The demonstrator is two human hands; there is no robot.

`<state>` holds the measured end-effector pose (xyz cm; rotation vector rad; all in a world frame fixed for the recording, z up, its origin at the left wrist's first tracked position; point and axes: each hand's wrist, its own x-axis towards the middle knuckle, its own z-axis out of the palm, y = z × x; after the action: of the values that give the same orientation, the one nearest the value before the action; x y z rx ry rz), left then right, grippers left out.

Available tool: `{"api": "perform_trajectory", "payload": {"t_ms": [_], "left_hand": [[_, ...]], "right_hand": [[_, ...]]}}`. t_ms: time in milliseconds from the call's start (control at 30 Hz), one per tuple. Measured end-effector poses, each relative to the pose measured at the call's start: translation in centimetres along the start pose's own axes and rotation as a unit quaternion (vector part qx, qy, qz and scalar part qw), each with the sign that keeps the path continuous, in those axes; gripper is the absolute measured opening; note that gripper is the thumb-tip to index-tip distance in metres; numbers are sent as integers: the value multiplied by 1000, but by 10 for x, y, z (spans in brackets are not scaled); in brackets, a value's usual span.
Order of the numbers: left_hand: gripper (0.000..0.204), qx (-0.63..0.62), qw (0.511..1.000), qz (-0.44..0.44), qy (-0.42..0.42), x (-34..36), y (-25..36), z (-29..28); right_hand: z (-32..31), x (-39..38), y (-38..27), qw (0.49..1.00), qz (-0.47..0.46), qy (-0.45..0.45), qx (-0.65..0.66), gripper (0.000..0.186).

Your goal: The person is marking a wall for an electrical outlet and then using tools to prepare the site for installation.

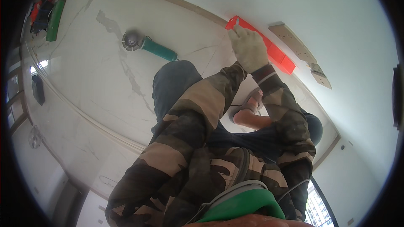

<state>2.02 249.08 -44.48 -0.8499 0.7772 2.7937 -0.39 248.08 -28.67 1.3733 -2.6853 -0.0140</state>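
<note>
My right hand (251,50), in a pale work glove, reaches forward at the foot of the wall with its fingers curled together. Past its fingertips shows the end of a slim, pale, pen-like thing (237,20). Directly under and beyond the hand lies a long red box-shaped piece (277,56), running along the wall base; the glove covers part of it. My left forearm (210,94) crosses toward the same spot, and its cuff ends against the right glove. The left hand itself is hidden there, so its fingers do not show.
A teal angle grinder (158,49) with a metal disc lies on the marbled floor to the left. Beige socket panels (294,44) are on the wall at right. A green roll-like object (55,21) and dark and red items are far left. Pale strips (84,113) run along the floor.
</note>
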Motion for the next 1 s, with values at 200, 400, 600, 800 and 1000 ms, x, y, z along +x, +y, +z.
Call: {"api": "perform_trajectory", "payload": {"t_ms": [200, 400, 600, 800, 1000], "left_hand": [[40, 24, 998, -48, 43, -4, 8, 11], [45, 27, 996, -50, 69, -12, 18, 20], [44, 20, 996, -47, 73, -13, 18, 20], [48, 29, 996, -44, 71, -12, 18, 19], [73, 21, 995, -32, 90, -8, 14, 18]], "right_hand": [[-24, -79, 23, 778, 357, 199, 478, 34], [-27, -201, 65, 369, 578, 339, 644, 23], [36, -260, 9, 268, 625, -16, 733, 34], [122, -220, -15, 194, 570, -36, 798, 33], [197, -157, -10, 428, 360, 9, 829, 30]]}}
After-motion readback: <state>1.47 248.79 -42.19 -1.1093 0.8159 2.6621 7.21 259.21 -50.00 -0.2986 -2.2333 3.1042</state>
